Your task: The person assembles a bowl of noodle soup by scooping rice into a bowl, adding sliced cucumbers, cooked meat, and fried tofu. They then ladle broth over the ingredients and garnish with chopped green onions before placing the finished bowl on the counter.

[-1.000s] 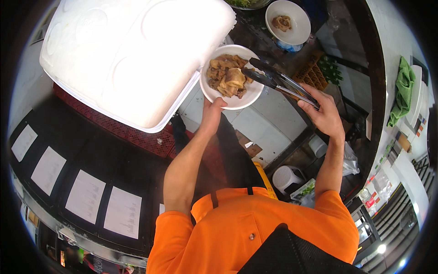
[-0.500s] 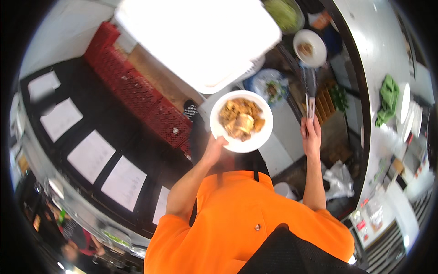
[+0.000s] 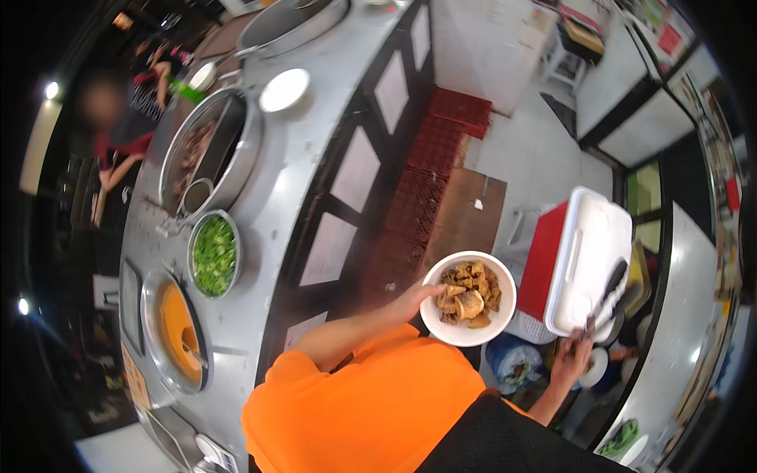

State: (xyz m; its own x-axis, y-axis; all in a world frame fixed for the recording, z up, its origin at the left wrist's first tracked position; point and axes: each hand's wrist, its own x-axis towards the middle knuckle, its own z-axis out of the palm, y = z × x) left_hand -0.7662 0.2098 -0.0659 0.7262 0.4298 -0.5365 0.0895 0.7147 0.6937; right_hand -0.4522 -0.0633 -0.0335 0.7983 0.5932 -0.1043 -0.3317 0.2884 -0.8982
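Observation:
My left hand [image 3: 412, 304] grips the rim of a white bowl [image 3: 468, 338], its thumb over the edge. Chunks of brown cooked food [image 3: 473, 288] fill the bowl, which stays roughly level in front of my orange shirt. In my right hand [image 3: 574, 358] is a pair of metal tongs [image 3: 605, 306] with dark ends, pointing up and away from me. The tongs overlap the white lid of a red cooler box [image 3: 546, 264] in view; whether they touch it, I cannot tell. Between the tongs' ends nothing shows.
Along the left runs a steel counter [image 3: 272, 185] with a large pot [image 3: 246, 154], a bowl of chopped greens [image 3: 214, 254], a basin of orange liquid [image 3: 175, 327] and a white bowl [image 3: 285, 90]. Another person [image 3: 130, 130] stands behind it. Red mats [image 3: 410, 189] lie on the floor.
The view has swung toward the counter and the person behind it. My right hand has gone from beside a small white bowl to the cooler box's near end. Both hands keep their holds.

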